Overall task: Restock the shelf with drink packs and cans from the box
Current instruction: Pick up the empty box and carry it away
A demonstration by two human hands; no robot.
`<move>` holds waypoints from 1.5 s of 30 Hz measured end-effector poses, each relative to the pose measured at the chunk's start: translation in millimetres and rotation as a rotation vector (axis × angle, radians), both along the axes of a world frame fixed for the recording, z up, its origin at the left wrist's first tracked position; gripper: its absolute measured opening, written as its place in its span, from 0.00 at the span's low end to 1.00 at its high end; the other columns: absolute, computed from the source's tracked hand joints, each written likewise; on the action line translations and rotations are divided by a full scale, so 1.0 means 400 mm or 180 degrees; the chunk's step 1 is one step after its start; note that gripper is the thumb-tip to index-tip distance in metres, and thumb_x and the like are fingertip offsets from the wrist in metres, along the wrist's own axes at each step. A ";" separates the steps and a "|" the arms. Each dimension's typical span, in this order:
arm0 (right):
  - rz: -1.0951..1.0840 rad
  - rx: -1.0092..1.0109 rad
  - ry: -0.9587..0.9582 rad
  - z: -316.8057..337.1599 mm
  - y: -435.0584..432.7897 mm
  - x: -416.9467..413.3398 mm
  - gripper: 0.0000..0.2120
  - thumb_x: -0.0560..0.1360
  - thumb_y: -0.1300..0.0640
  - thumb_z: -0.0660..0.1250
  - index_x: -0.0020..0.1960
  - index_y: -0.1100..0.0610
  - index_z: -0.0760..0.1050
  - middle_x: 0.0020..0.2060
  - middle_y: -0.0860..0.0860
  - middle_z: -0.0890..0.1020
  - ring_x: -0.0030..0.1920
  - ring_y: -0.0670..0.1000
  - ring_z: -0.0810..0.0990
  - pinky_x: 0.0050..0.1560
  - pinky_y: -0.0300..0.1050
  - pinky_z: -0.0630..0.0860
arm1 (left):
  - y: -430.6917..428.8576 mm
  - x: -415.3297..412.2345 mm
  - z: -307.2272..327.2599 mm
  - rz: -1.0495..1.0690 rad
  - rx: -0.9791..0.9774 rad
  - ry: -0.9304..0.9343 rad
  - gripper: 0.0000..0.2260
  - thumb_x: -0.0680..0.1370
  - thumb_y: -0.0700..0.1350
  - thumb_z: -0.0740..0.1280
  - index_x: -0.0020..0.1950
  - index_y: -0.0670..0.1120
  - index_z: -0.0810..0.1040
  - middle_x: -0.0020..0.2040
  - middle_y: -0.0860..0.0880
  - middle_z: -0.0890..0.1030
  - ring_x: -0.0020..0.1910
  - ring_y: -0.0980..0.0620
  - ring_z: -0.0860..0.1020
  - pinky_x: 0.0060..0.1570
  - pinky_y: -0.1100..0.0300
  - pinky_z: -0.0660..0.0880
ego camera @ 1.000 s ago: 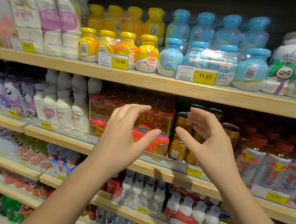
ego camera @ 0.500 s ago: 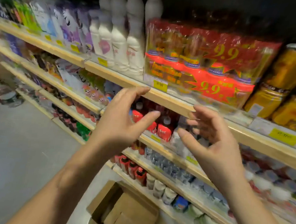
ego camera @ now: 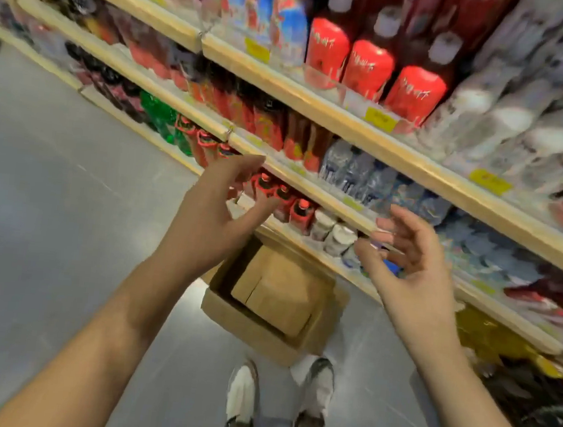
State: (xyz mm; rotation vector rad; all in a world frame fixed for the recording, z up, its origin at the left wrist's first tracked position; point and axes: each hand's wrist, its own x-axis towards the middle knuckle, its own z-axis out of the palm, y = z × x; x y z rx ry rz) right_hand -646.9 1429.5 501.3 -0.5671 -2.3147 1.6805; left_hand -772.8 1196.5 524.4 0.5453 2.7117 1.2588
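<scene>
An open brown cardboard box (ego camera: 262, 328) stands on the grey floor against the bottom shelf, with a brown cardboard sheet or smaller carton (ego camera: 276, 292) lying inside it. My left hand (ego camera: 215, 207) hangs above the box's left side, fingers loosely spread, holding nothing. To the right of the box, my right hand (ego camera: 409, 263) is also empty, fingers relaxed and slightly curled. Both hands are well above the box. The wooden shelves (ego camera: 318, 103) run diagonally and are filled with bottles and packs.
Red-labelled bottles (ego camera: 366, 66) and white bottles (ego camera: 522, 123) stand on the upper shelf, water bottles (ego camera: 356, 172) on the one below. My two shoes (ego camera: 275, 405) are on the floor just before the box. Grey floor (ego camera: 52, 191) lies open to the left.
The view has tilted steeply down from the upper shelves to the floor and the box. Both empty hands have dropped away from the shelf with the red packs and gold cans.
</scene>
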 end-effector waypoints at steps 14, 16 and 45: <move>-0.0351 -0.0026 -0.0896 -0.933 -0.036 0.089 0.25 0.71 0.44 0.76 0.66 0.43 0.74 0.57 0.44 0.81 0.58 0.50 0.82 0.61 0.57 0.80 | -0.153 0.034 -0.956 0.0233 -0.0246 -0.0832 0.24 0.77 0.57 0.70 0.72 0.57 0.69 0.64 0.58 0.75 0.62 0.59 0.75 0.59 0.61 0.75; -0.0342 0.0096 -0.0924 -1.057 -0.032 0.094 0.25 0.73 0.48 0.77 0.67 0.40 0.72 0.60 0.42 0.80 0.60 0.46 0.80 0.61 0.51 0.80 | -0.168 0.029 -1.084 0.0240 -0.0290 -0.0831 0.24 0.77 0.57 0.70 0.71 0.59 0.69 0.64 0.58 0.74 0.62 0.59 0.74 0.59 0.63 0.71; -0.0272 0.0259 -0.1022 -1.630 0.014 0.123 0.50 0.74 0.61 0.74 0.83 0.42 0.46 0.80 0.41 0.60 0.80 0.43 0.59 0.77 0.60 0.65 | -0.280 -0.133 -1.658 0.0224 -0.1482 -0.0059 0.35 0.79 0.37 0.65 0.80 0.61 0.56 0.70 0.43 0.74 0.63 0.40 0.75 0.59 0.45 0.74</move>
